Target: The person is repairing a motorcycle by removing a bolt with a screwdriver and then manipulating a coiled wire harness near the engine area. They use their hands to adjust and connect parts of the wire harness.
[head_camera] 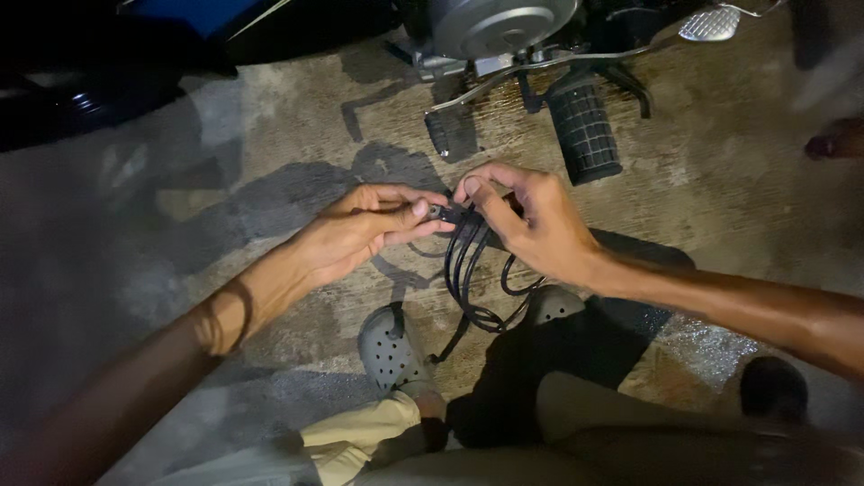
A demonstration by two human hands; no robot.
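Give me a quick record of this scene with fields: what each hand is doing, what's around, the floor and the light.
left hand: pinches a small black connector at the end of the cables
right hand: grips the black cables just behind the connector
cables: several loops hang below the hands
feet: grey clogs on the floor, beige trousers
ahead: motorcycle engine, footpeg, brake pedal
floor: bare concrete, stained
light: dim, brightest around the hands
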